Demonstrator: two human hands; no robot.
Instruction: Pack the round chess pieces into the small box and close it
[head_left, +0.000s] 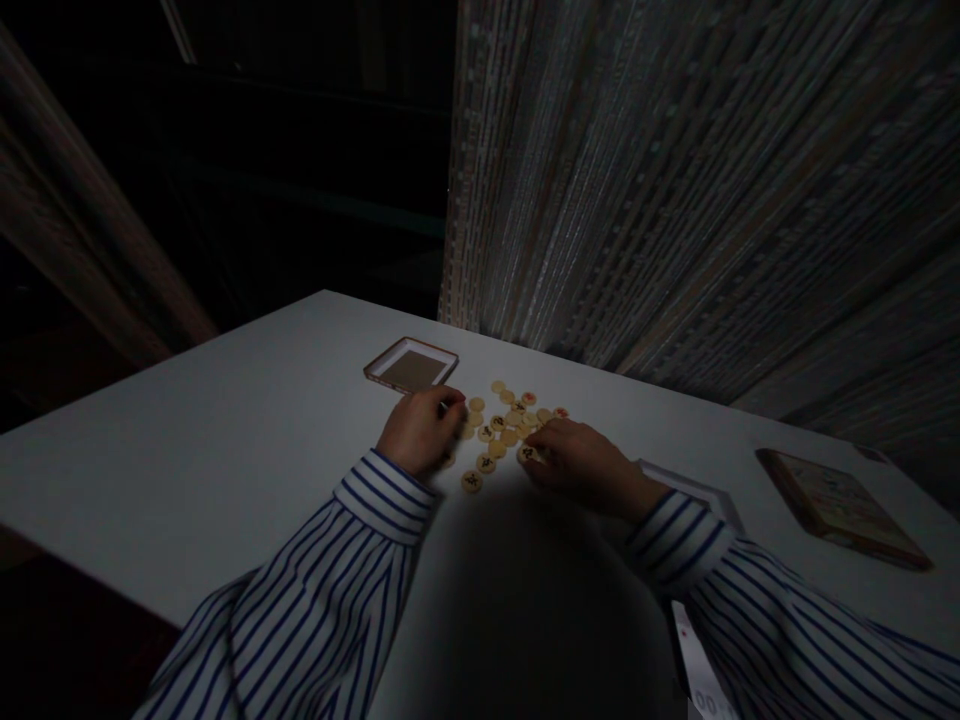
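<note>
Round wooden Chinese chess pieces (509,437) lie in a loose cluster on the white table (247,420), some face down, some showing black or red characters. At the cluster's left edge my left hand (418,432) is closed, its fingers curled inward. What they hold, if anything, is hidden. My right hand (581,462), on the right of the cluster, has its thumb and fingers closed at a black-marked Chinese chess piece (527,454). Nearest to me lies another black-marked piece (471,481), apart from both hands.
An open shallow box lid (373,371) rests behind my left hand. Partly hidden by my right arm are a pale-rimmed tray (724,503) and a lit phone screen (697,660). A closed, picture-covered box (844,510) lies at the far right. String curtains (570,180) hang behind the table.
</note>
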